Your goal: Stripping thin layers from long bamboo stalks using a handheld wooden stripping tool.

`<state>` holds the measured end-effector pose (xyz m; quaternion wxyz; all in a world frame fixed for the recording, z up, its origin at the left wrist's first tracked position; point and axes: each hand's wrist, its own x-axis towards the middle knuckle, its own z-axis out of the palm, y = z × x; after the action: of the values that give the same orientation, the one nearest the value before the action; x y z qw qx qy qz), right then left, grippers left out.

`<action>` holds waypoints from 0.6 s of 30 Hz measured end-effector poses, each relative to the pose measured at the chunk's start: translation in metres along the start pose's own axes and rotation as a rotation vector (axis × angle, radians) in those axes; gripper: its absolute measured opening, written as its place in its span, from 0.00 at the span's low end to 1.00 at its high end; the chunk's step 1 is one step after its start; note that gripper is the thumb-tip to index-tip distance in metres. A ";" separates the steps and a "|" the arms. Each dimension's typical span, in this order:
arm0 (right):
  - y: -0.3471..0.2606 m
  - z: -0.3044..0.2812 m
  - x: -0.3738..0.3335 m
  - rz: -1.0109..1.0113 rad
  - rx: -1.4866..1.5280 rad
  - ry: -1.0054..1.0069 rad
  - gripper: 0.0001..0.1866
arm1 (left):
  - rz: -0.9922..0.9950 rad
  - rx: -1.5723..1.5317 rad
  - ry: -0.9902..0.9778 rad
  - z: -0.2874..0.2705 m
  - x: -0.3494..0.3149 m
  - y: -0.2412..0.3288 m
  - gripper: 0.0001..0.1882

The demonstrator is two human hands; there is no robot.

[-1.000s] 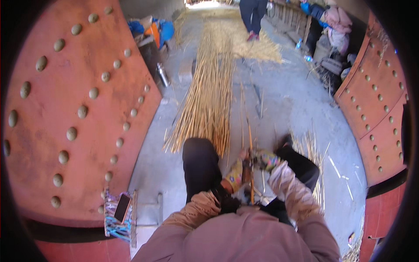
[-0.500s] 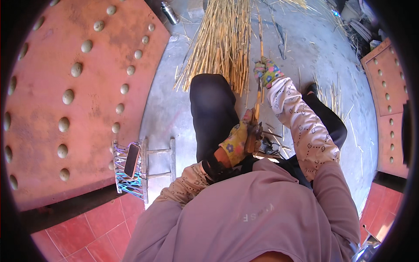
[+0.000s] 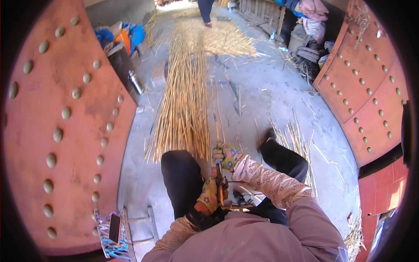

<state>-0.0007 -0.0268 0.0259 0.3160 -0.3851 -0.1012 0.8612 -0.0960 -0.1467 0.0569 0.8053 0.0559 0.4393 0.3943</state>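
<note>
My right hand (image 3: 229, 156), in a flowered glove, is closed around a long reed stalk (image 3: 217, 126) that runs away from me along the floor. Just nearer, my left hand (image 3: 208, 194) in a yellow flowered glove grips a small brown wooden tool (image 3: 221, 194) with dark metal parts. The stalk's near end reaches the tool; the exact contact is hidden by my fingers. Beyond my left knee lies a thick bundle of tan reeds (image 3: 181, 113).
Red studded doors (image 3: 70, 144) stand on both sides. A low stool (image 3: 142, 240) with a phone (image 3: 115, 228) is at near left. A metal flask (image 3: 135, 82) stands at left. Loose stalks (image 3: 299, 144) lie by my right foot. Another person's leg (image 3: 205, 11) shows at the far end.
My view has tilted up, showing more of the far floor and another person's leg. My right hand has come closer to my left along the stalk. Both hands keep their grip.
</note>
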 end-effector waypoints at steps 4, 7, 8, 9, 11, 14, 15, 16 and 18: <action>-0.063 -0.063 0.063 0.000 0.200 -0.088 0.13 | 0.011 -0.071 -0.115 0.020 -0.001 -0.019 0.17; -0.076 -0.083 0.095 -0.111 0.100 0.045 0.13 | -0.039 -0.031 -0.023 0.027 -0.001 -0.020 0.20; -0.066 -0.082 0.099 -0.136 -0.015 0.099 0.13 | -0.079 -0.045 -0.054 0.025 -0.003 -0.016 0.20; -0.054 -0.078 0.100 -0.147 -0.154 0.140 0.13 | -0.115 -0.056 -0.085 0.024 -0.004 -0.010 0.19; -0.020 -0.071 0.091 -0.118 -0.428 0.185 0.13 | 0.060 0.003 -0.036 0.016 0.001 -0.001 0.19; -0.018 -0.060 0.071 -0.056 -0.657 0.099 0.13 | 0.085 0.088 -0.039 -0.005 0.044 0.000 0.22; -0.028 -0.060 0.064 -0.047 -0.684 0.070 0.13 | 0.089 0.085 -0.042 -0.003 0.055 0.000 0.22; -0.044 -0.066 0.052 -0.059 -0.670 0.068 0.13 | 0.079 0.090 -0.051 0.005 0.066 -0.001 0.23; -0.067 -0.096 0.027 -0.169 -0.475 0.094 0.13 | 0.034 0.036 -0.057 0.033 0.073 -0.001 0.23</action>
<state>0.0866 0.0355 -0.0276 0.2921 -0.4784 -0.3176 0.7648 -0.0484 -0.0888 0.0286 0.8094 0.0892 0.4224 0.3981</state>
